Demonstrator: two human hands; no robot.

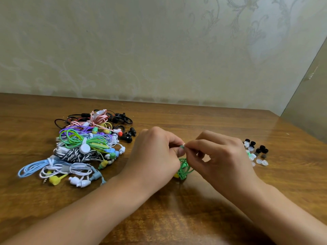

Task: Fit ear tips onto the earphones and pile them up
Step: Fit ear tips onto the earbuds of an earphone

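Above the wooden worktop (194, 121), the left hand (155, 156) pinches a green earphone (184, 167) while the right hand (221, 156) pinches its ear tip (184, 144), both grips clamped.

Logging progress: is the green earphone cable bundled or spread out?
Bundled: the green earphone cable hangs in a loose coil below both hands' pinching fingertips.

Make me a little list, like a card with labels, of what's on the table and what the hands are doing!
table: brown wooden table
left side: pile of earphones, many colours, tangled
right side: loose ear tips, black, white and clear
left hand: grips the green earphone near its bud
right hand: pinches something small at the bud's end, probably a tip
cable: hangs coiled below the hands
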